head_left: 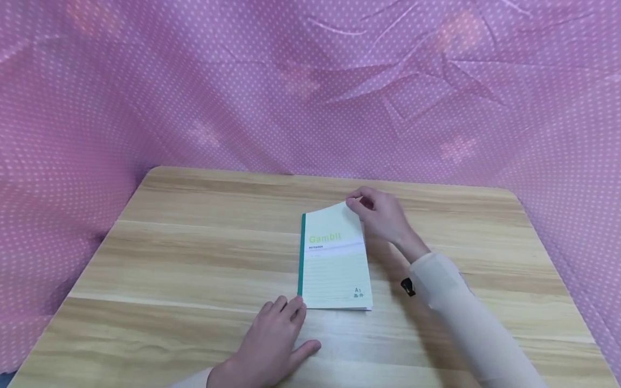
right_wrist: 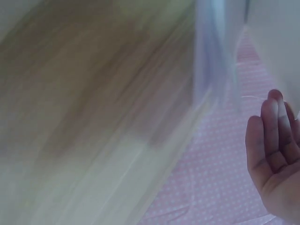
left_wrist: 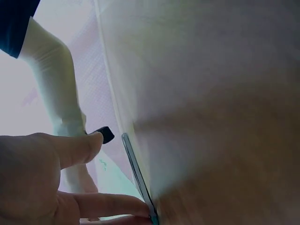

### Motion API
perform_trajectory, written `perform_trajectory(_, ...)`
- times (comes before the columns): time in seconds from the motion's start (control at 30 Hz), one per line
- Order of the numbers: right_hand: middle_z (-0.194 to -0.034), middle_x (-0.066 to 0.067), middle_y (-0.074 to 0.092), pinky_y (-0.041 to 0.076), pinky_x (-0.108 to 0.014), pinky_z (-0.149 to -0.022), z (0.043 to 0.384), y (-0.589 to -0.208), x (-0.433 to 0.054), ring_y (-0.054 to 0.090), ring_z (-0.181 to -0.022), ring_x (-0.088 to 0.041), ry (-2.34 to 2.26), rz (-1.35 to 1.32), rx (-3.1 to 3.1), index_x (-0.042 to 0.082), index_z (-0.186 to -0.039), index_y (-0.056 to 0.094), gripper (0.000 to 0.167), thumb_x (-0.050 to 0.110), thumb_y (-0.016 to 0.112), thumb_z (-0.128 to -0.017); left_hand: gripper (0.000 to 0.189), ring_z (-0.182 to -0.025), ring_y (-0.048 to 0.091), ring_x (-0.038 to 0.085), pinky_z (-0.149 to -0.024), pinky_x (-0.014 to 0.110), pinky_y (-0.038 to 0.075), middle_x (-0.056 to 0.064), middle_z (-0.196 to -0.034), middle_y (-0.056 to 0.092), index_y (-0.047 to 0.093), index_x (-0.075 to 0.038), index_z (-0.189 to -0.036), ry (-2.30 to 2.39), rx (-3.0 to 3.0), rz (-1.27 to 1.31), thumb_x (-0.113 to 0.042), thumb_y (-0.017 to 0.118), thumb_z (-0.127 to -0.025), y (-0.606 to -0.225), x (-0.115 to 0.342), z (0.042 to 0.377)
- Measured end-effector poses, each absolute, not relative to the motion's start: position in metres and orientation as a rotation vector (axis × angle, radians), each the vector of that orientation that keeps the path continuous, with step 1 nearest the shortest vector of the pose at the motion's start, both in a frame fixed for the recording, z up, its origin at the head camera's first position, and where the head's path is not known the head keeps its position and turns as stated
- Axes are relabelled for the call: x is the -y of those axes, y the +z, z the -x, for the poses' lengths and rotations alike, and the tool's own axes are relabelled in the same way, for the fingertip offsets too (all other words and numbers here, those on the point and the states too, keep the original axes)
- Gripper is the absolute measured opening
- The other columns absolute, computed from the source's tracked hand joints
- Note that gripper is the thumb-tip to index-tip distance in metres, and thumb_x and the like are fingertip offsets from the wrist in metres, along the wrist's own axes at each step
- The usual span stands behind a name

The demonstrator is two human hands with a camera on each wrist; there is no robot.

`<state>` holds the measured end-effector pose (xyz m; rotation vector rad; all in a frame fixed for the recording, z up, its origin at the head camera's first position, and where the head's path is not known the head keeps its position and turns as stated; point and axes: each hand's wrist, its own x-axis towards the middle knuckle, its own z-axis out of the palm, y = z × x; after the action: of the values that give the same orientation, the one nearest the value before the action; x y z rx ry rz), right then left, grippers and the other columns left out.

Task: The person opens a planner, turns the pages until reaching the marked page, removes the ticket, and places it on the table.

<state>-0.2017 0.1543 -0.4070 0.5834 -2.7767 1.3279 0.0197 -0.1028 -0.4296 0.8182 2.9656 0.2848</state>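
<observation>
Notebook (head_left: 335, 264), pale green with a teal spine, lies mid-tabletop (head_left: 194, 253), closed. Right hand (head_left: 380, 215) pinches its far right corner, the cover lifted slightly there; grip narrow. Left hand (head_left: 271, 345) lies flat, fingers straight, fingertips (head_left: 291, 307) touching the near left corner. Pink dotted cloth (head_left: 145, 81) hangs behind.

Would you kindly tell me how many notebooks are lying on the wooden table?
1. The notebook lies mid-table, right hand pinching its far corner, left hand at its near corner.
</observation>
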Motion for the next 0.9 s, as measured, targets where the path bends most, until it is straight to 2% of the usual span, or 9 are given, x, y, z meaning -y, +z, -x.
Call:
perform_trajectory(0.13, -0.102, -0.009, 0.072, 0.056, -0.043, -0.076, 0.198, -0.401, -0.148, 0.068, -0.085, -0.027, 1.590, -0.587, 2.735, 0.008, -0.139, 0.070, 0.041, 0.039, 0.058, -0.114, 0.067, -0.114, 0.058, 0.024, -0.100, 0.046, 0.050, 0.008, -0.139, 0.064, 0.068, 0.000, -0.138, 0.407, -2.913, -0.766, -0.060, 0.063, -0.106, -0.429, 0.108, -0.022)
perform_trajectory(0.27, -0.113, -0.017, 0.071, 0.059, -0.043, -0.085, 0.193, -0.392, -0.140, 0.070, -0.092, -0.029, 1.899, -0.645, 2.588, 0.006, -0.151, 0.060, 0.046, 0.036, 0.051, -0.117, 0.072, -0.129, 0.056, 0.026, -0.110, 0.052, 0.046, 0.009, -0.151, 0.060, 0.063, -0.001, -0.149, 0.570, -2.845, -0.685, -0.059, 0.062, -0.107, -0.430, 0.115, -0.022)
perform_trajectory(0.47, -0.136, -0.024, 0.069, 0.059, -0.051, -0.093, 0.186, -0.380, -0.116, 0.074, -0.105, -0.040, 2.080, -0.935, 2.444, 0.007, -0.161, 0.049, 0.049, 0.030, 0.040, -0.119, 0.064, -0.138, 0.056, 0.026, -0.113, 0.056, 0.044, 0.005, -0.153, 0.062, 0.062, -0.007, -0.152, 0.861, -2.972, -0.575, -0.048, 0.073, -0.103, -0.426, 0.133, -0.026)
perform_trajectory(0.5, -0.140, -0.024, 0.067, 0.058, -0.054, -0.094, 0.185, -0.380, -0.111, 0.073, -0.108, -0.041, 2.080, -0.994, 2.439, 0.007, -0.162, 0.047, 0.051, 0.034, 0.039, -0.120, 0.064, -0.139, 0.056, 0.027, -0.113, 0.057, 0.045, 0.006, -0.154, 0.061, 0.061, -0.007, -0.153, 0.917, -3.032, -0.578, -0.045, 0.074, -0.102, -0.424, 0.136, -0.026)
perform_trajectory(0.57, -0.148, -0.021, 0.063, 0.056, -0.059, -0.097, 0.183, -0.382, -0.101, 0.071, -0.114, -0.044, 2.062, -1.111, 2.438, 0.008, -0.164, 0.045, 0.060, 0.046, 0.038, -0.119, 0.062, -0.139, 0.056, 0.030, -0.116, 0.050, 0.043, 0.010, -0.155, 0.060, 0.059, -0.005, -0.153, 1.051, -3.169, -0.650, -0.044, 0.069, -0.106, -0.419, 0.141, -0.027)
perform_trajectory(0.7, -0.161, -0.007, 0.055, 0.051, -0.060, -0.105, 0.178, -0.391, -0.083, 0.068, -0.125, -0.035, 1.968, -1.266, 2.504, 0.011, -0.164, 0.047, 0.082, 0.071, 0.041, -0.109, 0.060, -0.135, 0.057, 0.037, -0.121, 0.035, 0.036, 0.020, -0.152, 0.060, 0.061, 0.006, -0.148, 1.314, -3.393, -0.959, -0.042, 0.059, -0.112, -0.406, 0.144, -0.027)
perform_trajectory(0.73, -0.163, -0.003, 0.053, 0.050, -0.058, -0.108, 0.177, -0.393, -0.078, 0.067, -0.127, -0.032, 1.931, -1.292, 2.528, 0.013, -0.163, 0.049, 0.081, 0.072, 0.041, -0.108, 0.060, -0.135, 0.057, 0.039, -0.123, 0.034, 0.032, 0.022, -0.150, 0.061, 0.062, 0.008, -0.145, 1.332, -3.429, -1.026, -0.043, 0.056, -0.113, -0.404, 0.144, -0.028)
perform_trajectory(0.8, -0.164, 0.004, 0.052, 0.049, -0.054, -0.110, 0.175, -0.395, -0.071, 0.064, -0.131, -0.024, 1.863, -1.331, 2.578, 0.016, -0.163, 0.051, 0.075, 0.068, 0.044, -0.110, 0.059, -0.135, 0.058, 0.042, -0.123, 0.038, 0.032, 0.024, -0.148, 0.063, 0.064, 0.009, -0.142, 1.286, -3.485, -1.069, -0.042, 0.056, -0.113, -0.400, 0.145, -0.029)
perform_trajectory(0.9, -0.163, 0.006, 0.052, 0.048, -0.049, -0.110, 0.175, -0.397, -0.060, 0.061, -0.134, -0.021, 1.764, -1.392, 2.619, 0.016, -0.161, 0.053, 0.064, 0.058, 0.048, -0.114, 0.066, -0.139, 0.054, 0.043, -0.120, 0.048, 0.029, 0.022, -0.148, 0.063, 0.064, 0.006, -0.144, 1.025, -3.531, -0.904, -0.050, 0.049, -0.114, -0.400, 0.150, -0.034)
